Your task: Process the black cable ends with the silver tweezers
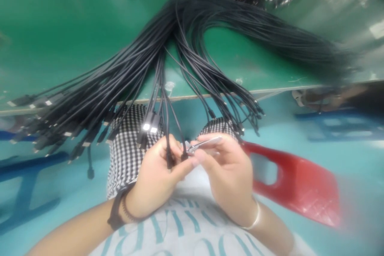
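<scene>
1. Two hands work close together: the left hand (156, 180) has a closed grip on a black cable (169, 156), held between thumb and fingers with its end pointing down.
2. Just beside it, the right hand (226, 172) pinches steel tweezers (204, 144), their long axis running sideways and their tips aimed left at that cable.
3. Dozens of cables form a bundle (186, 12) draped over the bench (240, 52) edge, apparently keeping the ends within reach.
4. A red plastic piece (294, 184) sits just past the right hand.
</scene>
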Motion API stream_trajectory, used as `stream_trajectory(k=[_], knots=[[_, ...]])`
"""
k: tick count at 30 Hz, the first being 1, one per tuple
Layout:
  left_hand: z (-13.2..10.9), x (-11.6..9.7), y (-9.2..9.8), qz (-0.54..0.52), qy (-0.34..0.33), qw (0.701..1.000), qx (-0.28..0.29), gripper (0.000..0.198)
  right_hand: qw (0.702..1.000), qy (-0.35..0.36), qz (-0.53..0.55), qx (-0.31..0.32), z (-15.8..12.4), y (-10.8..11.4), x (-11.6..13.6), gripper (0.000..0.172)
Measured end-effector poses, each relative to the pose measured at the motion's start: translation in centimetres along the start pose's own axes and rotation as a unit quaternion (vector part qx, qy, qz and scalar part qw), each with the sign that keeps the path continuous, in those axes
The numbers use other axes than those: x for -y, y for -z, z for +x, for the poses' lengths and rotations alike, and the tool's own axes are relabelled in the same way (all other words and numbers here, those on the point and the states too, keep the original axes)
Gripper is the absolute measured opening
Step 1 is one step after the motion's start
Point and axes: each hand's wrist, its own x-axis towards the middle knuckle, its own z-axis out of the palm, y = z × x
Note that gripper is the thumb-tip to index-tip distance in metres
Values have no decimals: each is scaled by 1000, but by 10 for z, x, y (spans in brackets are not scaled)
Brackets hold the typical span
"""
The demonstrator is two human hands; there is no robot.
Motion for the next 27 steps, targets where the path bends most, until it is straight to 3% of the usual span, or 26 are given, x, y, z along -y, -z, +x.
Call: stream_trajectory(k=[7,12,15,18,20,24,27], knots=[[1,-2,-3,-34,17,999,8,37,998,-8,49,-29,2,1,-5,18],[4,-1,-1,-53,30,997,35,38,991,-9,37,131,11,8,-2,19],[3,8,4,-112,65,983,130,41,983,-3,-30,180,17,12,5,16],[2,17,6,-277,97,928,231,52,977,49,-149,147,22,18,14,15],[2,19,6,-356,107,899,231,52,960,107,-235,113,27,25,20,13],[2,14,7,-368,125,901,194,47,899,227,-373,-32,55,51,28,9],[1,11,8,-380,130,892,206,49,838,270,-446,-159,79,69,28,15]])
